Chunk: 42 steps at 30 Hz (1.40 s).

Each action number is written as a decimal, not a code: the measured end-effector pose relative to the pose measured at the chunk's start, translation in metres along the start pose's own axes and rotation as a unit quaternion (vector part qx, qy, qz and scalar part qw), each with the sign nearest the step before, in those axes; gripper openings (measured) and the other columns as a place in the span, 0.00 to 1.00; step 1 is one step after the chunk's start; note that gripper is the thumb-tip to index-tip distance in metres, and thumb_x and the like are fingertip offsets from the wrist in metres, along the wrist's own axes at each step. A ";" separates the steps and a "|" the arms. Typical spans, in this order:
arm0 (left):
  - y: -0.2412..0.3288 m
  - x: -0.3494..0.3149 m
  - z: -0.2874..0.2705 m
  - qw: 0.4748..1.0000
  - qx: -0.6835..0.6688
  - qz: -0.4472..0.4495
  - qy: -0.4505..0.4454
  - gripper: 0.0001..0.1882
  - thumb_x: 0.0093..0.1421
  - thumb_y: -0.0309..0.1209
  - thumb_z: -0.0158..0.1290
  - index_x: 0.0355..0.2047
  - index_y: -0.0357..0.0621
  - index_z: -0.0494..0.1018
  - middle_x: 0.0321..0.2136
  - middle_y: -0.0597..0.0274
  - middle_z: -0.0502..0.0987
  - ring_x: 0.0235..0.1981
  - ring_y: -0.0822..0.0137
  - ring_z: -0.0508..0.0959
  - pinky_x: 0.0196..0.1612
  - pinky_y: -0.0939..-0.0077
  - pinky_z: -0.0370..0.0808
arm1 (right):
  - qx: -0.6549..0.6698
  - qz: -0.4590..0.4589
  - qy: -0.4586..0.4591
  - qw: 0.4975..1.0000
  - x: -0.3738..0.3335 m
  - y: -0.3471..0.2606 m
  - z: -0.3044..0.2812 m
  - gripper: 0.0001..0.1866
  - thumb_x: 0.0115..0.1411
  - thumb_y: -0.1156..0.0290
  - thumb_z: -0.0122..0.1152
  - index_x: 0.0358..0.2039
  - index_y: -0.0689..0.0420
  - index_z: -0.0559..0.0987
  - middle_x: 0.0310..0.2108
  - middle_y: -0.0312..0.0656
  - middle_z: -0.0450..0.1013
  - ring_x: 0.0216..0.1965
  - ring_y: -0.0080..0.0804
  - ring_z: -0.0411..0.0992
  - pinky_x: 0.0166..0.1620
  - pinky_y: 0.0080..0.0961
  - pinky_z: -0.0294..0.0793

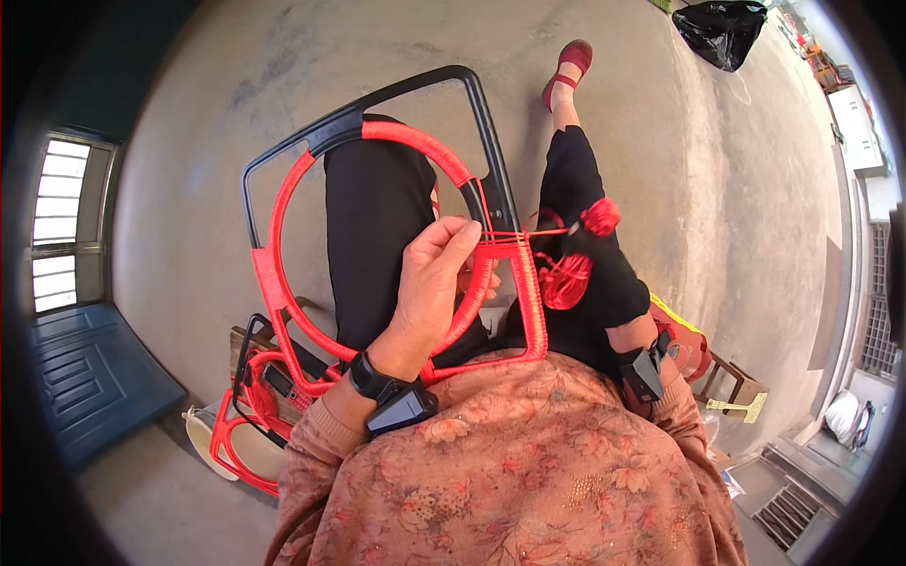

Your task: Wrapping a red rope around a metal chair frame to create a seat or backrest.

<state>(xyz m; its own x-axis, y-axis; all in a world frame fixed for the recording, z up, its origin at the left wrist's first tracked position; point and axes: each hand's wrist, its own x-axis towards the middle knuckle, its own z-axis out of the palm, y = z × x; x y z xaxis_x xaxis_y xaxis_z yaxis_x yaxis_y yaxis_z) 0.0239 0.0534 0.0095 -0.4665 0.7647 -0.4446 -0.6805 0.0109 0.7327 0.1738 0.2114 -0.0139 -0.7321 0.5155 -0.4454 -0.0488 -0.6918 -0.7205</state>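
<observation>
So there's a big stretch of bare concrete floor (736,189), then black trousers (373,245), with a red-wrapped black frame (533,302) sitting across the lap, ring part over the left thigh. Another red-and-black frame (225,441) is down by the person's left side. Left hand (429,278) is pinching red strands at the ring's upper right. Right hand's lost against the dark trousers, so can't tell its grip. Smallest: red cord bundles (566,281) just right of the frame.
</observation>
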 end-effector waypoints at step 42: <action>-0.027 0.012 -0.014 0.987 0.069 0.139 0.044 0.10 0.60 0.21 0.45 0.41 0.42 0.72 0.34 0.70 0.75 0.33 0.80 0.72 0.38 0.83 0.69 | -0.305 -0.072 -0.185 0.931 0.022 -0.024 0.025 0.10 0.61 0.72 0.53 0.41 0.61 0.74 0.32 0.34 0.73 0.33 0.22 0.72 0.38 0.22 0.73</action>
<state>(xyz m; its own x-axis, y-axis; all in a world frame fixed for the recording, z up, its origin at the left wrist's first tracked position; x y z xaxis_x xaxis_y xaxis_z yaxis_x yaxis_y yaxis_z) 0.0293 0.0532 -0.0227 -0.6759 0.6914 -0.2553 -0.4386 -0.0990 0.8932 0.1419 0.2262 0.0070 -0.9375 0.2923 -0.1887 0.1483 -0.1551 -0.9767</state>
